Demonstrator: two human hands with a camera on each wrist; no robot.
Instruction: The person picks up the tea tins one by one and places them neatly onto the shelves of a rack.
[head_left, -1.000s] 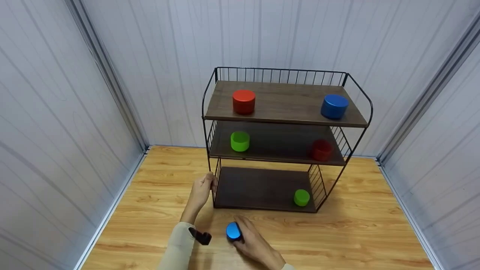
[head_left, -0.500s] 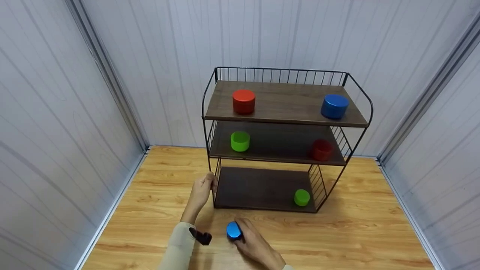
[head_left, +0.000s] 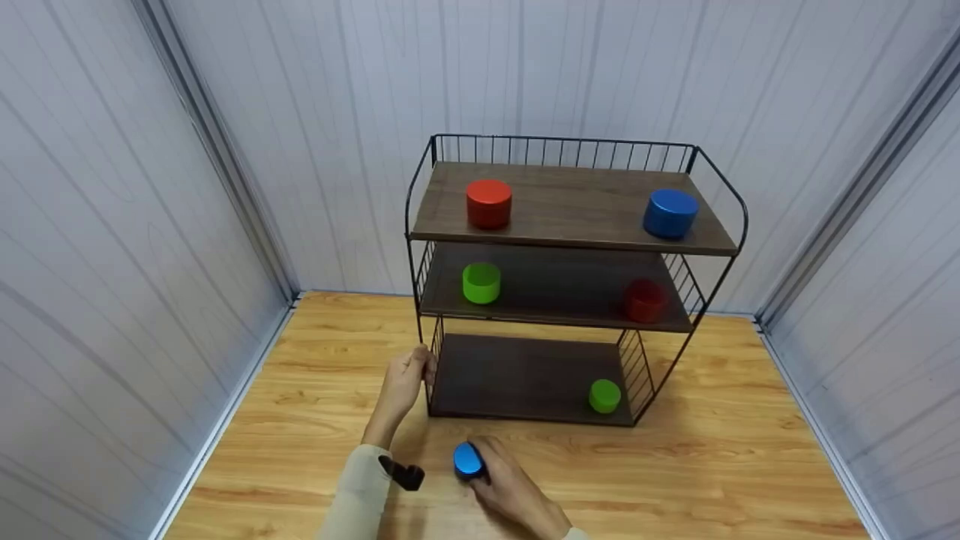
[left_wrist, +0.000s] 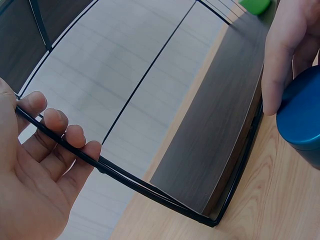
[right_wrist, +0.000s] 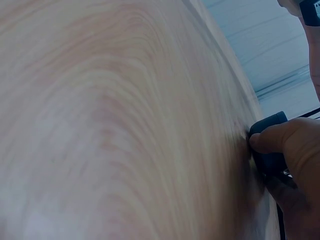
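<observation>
My left hand (head_left: 401, 381) grips the left front post of a three-tier shelf rack (head_left: 525, 241), its fingers curled round the black wire frame (left_wrist: 135, 186) in the left wrist view. In front of the rack, my right hand (head_left: 510, 480) holds a small round blue tin (head_left: 468, 459) by its side, low over the wooden floor. The right wrist view shows the thumb (right_wrist: 270, 138) on the tin's side (right_wrist: 270, 160). Seen from the left wrist, the tin's smooth blue top (left_wrist: 305, 110) lies beside the right hand's fingers.
The top shelf bears a red tin (head_left: 488, 204) at left and a blue tin (head_left: 670, 214) at right. On the middle shelf stand a green cup (head_left: 481, 283) and a dark red container (head_left: 644, 301). A smaller green container (head_left: 604, 396) sits at the bottom right. White panels (head_left: 525, 67) enclose the floor.
</observation>
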